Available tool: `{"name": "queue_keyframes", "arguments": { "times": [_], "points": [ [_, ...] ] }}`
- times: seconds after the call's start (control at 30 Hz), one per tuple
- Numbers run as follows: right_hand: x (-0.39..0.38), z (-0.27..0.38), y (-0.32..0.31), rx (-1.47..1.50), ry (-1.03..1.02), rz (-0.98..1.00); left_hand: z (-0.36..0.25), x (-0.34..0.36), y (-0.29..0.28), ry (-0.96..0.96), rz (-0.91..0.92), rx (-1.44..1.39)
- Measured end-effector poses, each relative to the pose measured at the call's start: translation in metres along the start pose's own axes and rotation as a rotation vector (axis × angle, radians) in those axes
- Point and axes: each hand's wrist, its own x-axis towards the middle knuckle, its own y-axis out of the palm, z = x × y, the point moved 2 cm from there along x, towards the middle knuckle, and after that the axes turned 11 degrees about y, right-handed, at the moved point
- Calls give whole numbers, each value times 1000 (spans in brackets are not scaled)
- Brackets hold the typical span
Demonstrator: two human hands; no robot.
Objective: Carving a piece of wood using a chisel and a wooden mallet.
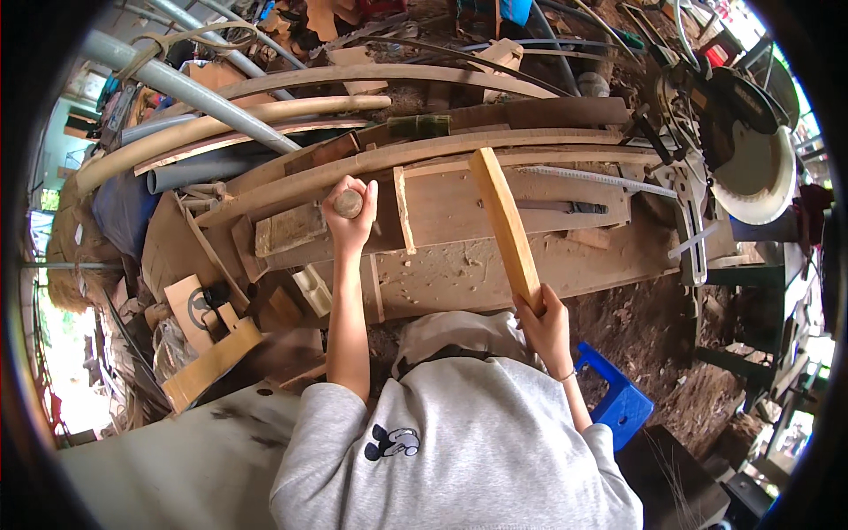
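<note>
My left hand [352, 212] is closed round an upright tool with a round wooden end [349, 202], raised over the workbench; the rest of the tool is largely hidden. My right hand [541, 311] grips the lower end of a long yellowish wood strip [502, 217], which slants away across the bench [442, 274]. Wood chips lie scattered on the bench. A short narrow wooden strip [403, 208] lies crosswise between my hands, and a wooden block [287, 230] lies beyond my left forearm.
Long curved boards [442, 141] and metal pipes [185, 84] lie across the far side. A mitre saw [742, 150] with a large blade stands at the right. A blue plastic stool [621, 408] is at my lower right, and a metal sheet [185, 459] at lower left.
</note>
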Motion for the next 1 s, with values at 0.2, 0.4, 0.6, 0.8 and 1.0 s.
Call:
{"name": "queue_keyframes", "arguments": {
  "times": [0.2, 0.4, 0.6, 0.8, 1.0],
  "points": [
    [0, -2, -1, -49, 0, 5, -1, 11, 28, 86, 126, -388],
    [0, -2, 0, -13, 24, -2, 11, 7, 34, 260, 232, -224],
    [2, -6, 1, -18, 41, 4, 14, 6, 37, 223, 214, -269],
    [4, -8, 3, -55, 30, 3, 16, 7, 39, 226, 211, -239],
    [5, -8, 3, -97, 34, 5, 22, 6, 39, 224, 174, -189]
  ]
}}
